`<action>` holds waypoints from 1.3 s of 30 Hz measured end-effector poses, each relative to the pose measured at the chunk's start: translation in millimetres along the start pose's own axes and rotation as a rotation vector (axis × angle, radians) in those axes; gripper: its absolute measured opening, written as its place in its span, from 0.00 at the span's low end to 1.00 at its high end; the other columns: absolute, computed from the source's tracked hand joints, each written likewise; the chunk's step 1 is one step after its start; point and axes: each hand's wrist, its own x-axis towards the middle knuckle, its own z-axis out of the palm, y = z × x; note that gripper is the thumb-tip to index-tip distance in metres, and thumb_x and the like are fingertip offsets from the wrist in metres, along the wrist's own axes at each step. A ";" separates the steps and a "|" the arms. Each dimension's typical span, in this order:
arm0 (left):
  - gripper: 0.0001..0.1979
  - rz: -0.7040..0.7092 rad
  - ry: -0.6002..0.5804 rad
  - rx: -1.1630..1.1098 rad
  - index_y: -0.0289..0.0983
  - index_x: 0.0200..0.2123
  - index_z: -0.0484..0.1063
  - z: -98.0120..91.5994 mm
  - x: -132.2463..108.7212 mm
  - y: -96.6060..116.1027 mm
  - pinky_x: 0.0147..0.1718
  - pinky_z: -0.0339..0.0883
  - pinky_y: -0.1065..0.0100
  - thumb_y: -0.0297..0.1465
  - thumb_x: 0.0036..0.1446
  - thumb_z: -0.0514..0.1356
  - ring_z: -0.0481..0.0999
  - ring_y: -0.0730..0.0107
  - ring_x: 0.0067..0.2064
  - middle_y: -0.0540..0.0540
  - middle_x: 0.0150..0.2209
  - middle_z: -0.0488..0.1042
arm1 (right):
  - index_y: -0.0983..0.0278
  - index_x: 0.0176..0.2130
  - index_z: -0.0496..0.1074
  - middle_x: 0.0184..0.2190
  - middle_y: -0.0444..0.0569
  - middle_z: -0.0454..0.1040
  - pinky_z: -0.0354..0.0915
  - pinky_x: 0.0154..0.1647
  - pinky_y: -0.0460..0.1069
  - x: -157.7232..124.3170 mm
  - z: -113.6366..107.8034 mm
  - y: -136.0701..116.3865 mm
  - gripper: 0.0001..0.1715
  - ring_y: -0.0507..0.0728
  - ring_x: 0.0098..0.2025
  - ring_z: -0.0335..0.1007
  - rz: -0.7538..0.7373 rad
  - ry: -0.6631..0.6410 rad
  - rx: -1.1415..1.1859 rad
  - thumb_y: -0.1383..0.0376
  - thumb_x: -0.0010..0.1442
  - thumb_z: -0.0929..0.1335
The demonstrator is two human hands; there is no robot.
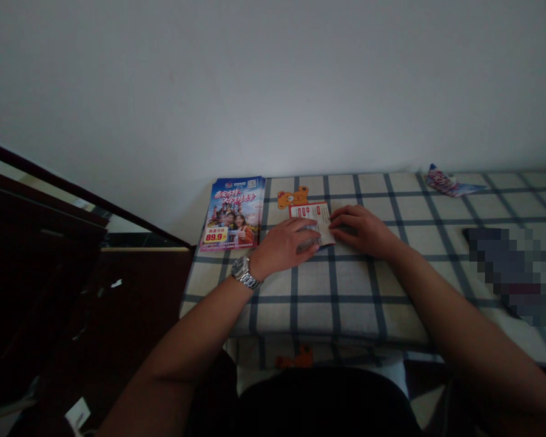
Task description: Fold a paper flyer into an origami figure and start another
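A small folded leaflet (324,213), white with red print on the side facing up, lies on the checked tablecloth in front of me. My left hand (289,244), with a metal watch on its wrist, rests over the leaflet's left and lower part, fingers stretched across it. At the leaflet's right edge is my right hand (359,229), fingers extended and their tips touching the paper. Left of my left hand sits a stack of colourful flyers (233,212) with a printed price of 89.9. Part of the leaflet is hidden under my left fingers.
A crumpled or folded colourful paper (450,182) lies at the back right of the checked tablecloth (355,303). A dark, pixelated flat object (505,267) is at the right. A white wall (273,91) stands behind the table. White scraps (116,283) lie on the dark floor.
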 end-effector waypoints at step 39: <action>0.15 0.053 0.019 -0.015 0.41 0.55 0.79 4.6 -1.3 -9.4 0.61 0.75 0.51 0.36 0.75 0.56 0.76 0.58 0.61 0.42 0.62 0.75 | 0.59 0.41 0.81 0.45 0.54 0.82 0.73 0.52 0.60 -1.9 -5.8 -3.1 0.08 0.64 0.48 0.79 -0.085 -0.044 0.089 0.59 0.70 0.71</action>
